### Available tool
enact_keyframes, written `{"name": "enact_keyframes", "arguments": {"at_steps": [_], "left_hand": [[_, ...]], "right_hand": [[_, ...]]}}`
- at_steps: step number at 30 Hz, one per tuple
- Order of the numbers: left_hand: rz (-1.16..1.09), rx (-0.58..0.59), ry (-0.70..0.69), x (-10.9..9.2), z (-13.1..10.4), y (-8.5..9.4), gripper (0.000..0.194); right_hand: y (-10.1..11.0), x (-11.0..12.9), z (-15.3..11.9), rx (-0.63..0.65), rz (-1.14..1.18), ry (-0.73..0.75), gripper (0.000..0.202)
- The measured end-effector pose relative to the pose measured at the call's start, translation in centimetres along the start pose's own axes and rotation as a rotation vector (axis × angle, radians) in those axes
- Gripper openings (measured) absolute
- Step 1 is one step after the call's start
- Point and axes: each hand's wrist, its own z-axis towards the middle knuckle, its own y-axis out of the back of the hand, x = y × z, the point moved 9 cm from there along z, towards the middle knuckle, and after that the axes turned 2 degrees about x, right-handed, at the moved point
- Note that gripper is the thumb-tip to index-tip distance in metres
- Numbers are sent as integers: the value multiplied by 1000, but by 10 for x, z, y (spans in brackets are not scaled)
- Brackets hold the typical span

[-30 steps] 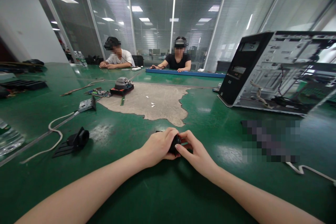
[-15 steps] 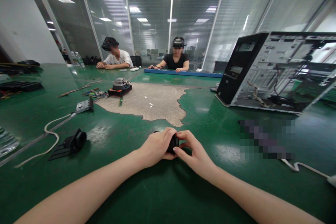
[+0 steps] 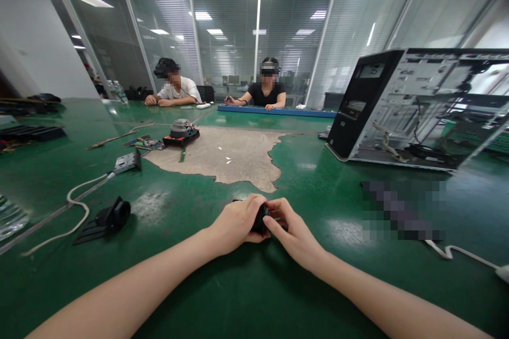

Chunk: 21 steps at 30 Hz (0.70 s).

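A small black part (image 3: 260, 218), mostly covered by my fingers, is between my two hands just above the green table. My left hand (image 3: 237, 222) wraps round it from the left, thumb underneath. From the right, my right hand (image 3: 292, 233) pinches its edge with thumb and fingertips. What kind of part it is, I cannot make out. To the left lies a black plastic piece (image 3: 113, 215) with a round ring-shaped end and flat prongs.
An open computer case (image 3: 369, 106) stands at the right, with a blurred dark strip (image 3: 401, 209) and white cable before it. A metal bracket (image 3: 128, 160), a heatsink-like unit (image 3: 182, 132) and a circuit board (image 3: 148, 143) lie left. Two people sit across the table.
My right thumb has shifted slightly up on the black part's edge. My left hand keeps its hold. Across the table, one person's hand has lifted slightly.
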Motion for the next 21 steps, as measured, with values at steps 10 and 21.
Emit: {"name": "enact_keyframes", "arguments": {"at_steps": [10,21], "left_hand": [[-3,-8,-17,0,0,-1,59],[-12,-7,-16,-1,-1,0,56]], "right_hand": [[6,15,-2,-57,-103,163,7],[-1,-3,0,0,-38,-36,20]]}}
